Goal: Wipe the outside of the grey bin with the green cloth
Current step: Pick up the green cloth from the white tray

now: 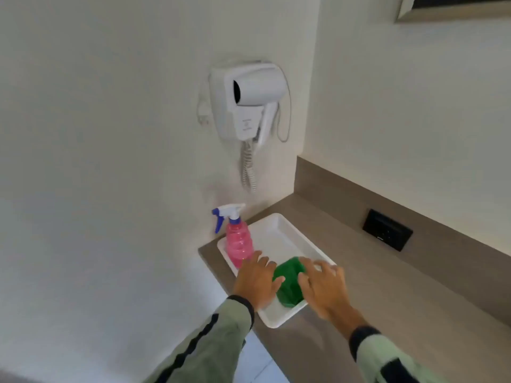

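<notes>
Cloth: the green cloth [288,283] lies bunched at the near end of the white tray [279,230] on the counter [387,286].
Hands: left hand [257,281] and right hand [323,286] flank it, fingers spread, clamped on nothing.
Bin: the grey bin is not in view.
Advice: gather the cloth into one hand; mind the pink spray bottle [238,243] just beside the left.

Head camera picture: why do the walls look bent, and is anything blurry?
Head view: the wide-angle lens bows the wall corner and counter edge; light is soft and even, without glare; both hands, left and right, are slightly smeared over the green cloth, while the hair dryer looks sharper.
</notes>
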